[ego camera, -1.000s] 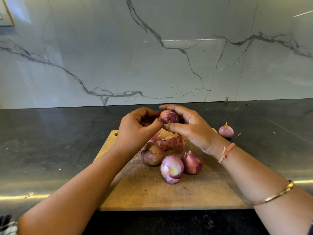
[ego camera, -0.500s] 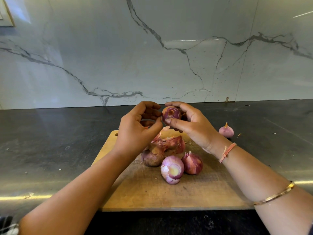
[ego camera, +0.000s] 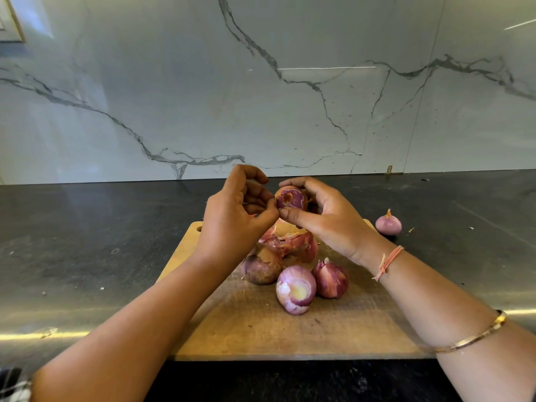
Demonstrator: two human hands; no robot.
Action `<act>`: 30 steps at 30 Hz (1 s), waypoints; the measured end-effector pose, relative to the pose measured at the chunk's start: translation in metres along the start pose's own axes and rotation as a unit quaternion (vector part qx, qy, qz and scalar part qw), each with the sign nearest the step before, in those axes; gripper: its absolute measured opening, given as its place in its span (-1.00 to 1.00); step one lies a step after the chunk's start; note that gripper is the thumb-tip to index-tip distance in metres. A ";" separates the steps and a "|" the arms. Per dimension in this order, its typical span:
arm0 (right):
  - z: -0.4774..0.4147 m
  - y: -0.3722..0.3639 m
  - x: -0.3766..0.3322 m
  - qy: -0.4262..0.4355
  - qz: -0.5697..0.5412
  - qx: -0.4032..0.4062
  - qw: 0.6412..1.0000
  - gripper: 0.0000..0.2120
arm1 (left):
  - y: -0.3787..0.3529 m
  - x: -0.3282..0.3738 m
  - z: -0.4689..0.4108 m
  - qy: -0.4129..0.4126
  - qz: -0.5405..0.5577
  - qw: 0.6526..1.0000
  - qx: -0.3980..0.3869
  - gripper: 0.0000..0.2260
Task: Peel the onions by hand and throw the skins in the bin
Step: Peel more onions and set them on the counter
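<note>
Here we are mid-peel: our right hand (ego camera: 327,219) cups a small purple-red onion (ego camera: 291,198) in curled fingers, held up over the far end of the pale wooden chopping board (ego camera: 261,329), root scar turned toward us. Our left hand (ego camera: 236,219) sits right beside it, fingers curled in, thumb tip touching the onion's edge. Whether a flake of skin is pinched there, we cannot tell. To do this well, we reckon: catch the dry layer at the root scar with the thumbnail, pull it off in strips, and turn the bulb in the right hand between pulls so nothing papery is left. Below the hands lies a heap of loose reddish skins (ego camera: 295,245), and by it a brown unpeeled onion (ego camera: 261,269), a half-stripped pale purple onion (ego camera: 295,290) and a red-skinned onion (ego camera: 331,280). One peeled pink onion (ego camera: 388,224) sits off the board to the right, on the dark stone countertop (ego camera: 87,242). Those skins have yet to be thrown out, and no bin is in view. Behind it all rises a white marble wall with grey veins (ego camera: 174,97), and small flecks dot the counter.
</note>
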State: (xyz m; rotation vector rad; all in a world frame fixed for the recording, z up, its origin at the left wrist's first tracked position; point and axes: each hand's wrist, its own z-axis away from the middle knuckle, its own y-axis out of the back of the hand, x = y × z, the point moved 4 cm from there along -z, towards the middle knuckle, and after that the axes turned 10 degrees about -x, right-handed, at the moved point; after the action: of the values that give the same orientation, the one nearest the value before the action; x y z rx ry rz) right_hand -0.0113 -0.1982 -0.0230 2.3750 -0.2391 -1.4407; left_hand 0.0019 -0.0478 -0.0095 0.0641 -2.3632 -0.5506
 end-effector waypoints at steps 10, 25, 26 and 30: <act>0.000 0.003 -0.002 -0.058 -0.172 0.010 0.983 -0.72 | 0.001 -0.004 -0.002 0.002 -0.028 1.000 -0.008 -0.78; 0.003 -0.004 -0.008 -0.096 -0.272 -0.006 0.958 -0.75 | -0.008 0.001 0.000 -0.189 -0.148 0.962 -0.128 -0.72; 0.003 -0.004 -0.009 -0.096 -0.272 -0.005 0.958 -0.75 | -0.008 0.001 0.000 -0.193 -0.149 0.962 -0.127 -0.72; 0.003 -0.005 -0.009 -0.094 -0.264 0.002 0.960 -0.75 | -0.009 0.000 0.000 -0.210 -0.171 0.954 -0.127 -0.78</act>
State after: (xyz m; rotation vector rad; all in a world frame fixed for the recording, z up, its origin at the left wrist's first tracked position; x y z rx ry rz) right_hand -0.0183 -0.1912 -0.0183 2.4105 0.3795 -1.8972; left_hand 0.0013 -0.0564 -0.0130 0.2659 -2.6841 -1.1295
